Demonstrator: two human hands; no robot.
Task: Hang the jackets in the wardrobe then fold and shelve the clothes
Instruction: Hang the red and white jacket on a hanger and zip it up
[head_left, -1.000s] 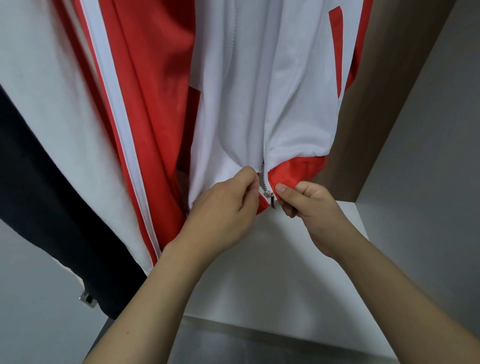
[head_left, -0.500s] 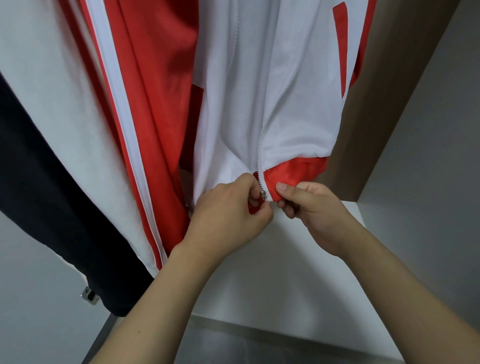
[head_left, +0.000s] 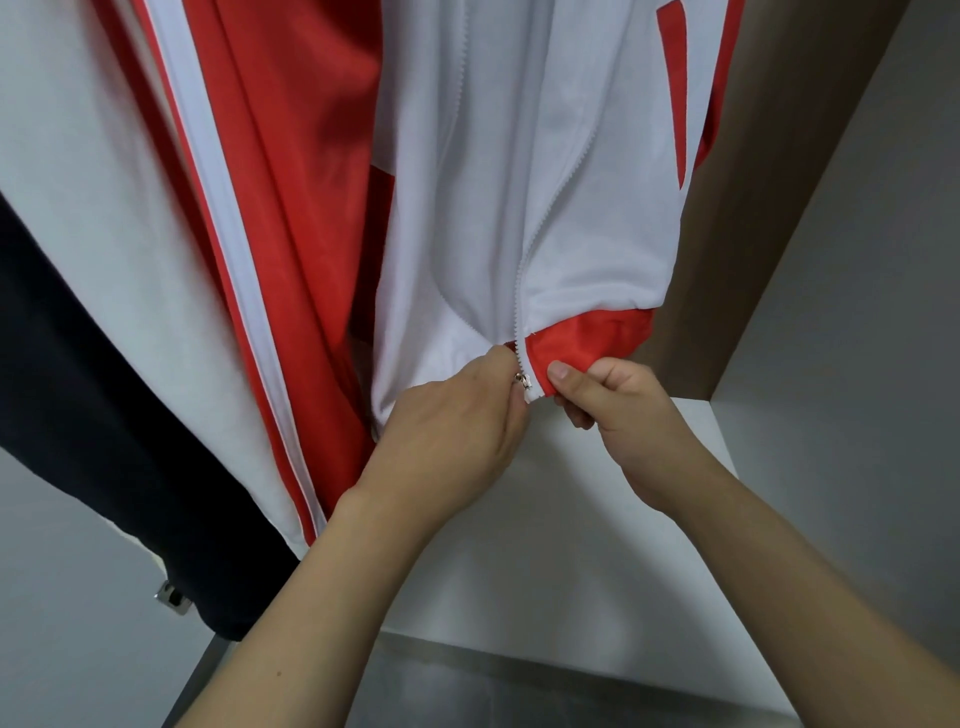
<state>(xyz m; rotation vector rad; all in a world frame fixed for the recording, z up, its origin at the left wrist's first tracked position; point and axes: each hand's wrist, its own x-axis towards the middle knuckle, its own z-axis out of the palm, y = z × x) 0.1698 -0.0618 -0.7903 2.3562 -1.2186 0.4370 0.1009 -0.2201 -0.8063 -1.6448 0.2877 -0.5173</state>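
The white zip-front fabric jacket with red hem band (head_left: 571, 208) hangs inside the wardrobe above its pale shelf (head_left: 597, 545); the left hand (head_left: 457, 431) curls its fingers round the small metal zipper slider (head_left: 523, 383) at the hem; the right hand (head_left: 613, 405) pinches the red band just beside it.

The jacket (head_left: 545, 182) hangs in the wardrobe above the shelf (head_left: 597, 545), a second garment (head_left: 78, 364) hanging to its left. Both hands meet at its hem (zipper (head_left: 523, 383) between them): left hand (head_left: 457, 441) left, right hand (head_left: 618, 410) right, apparently pinching.
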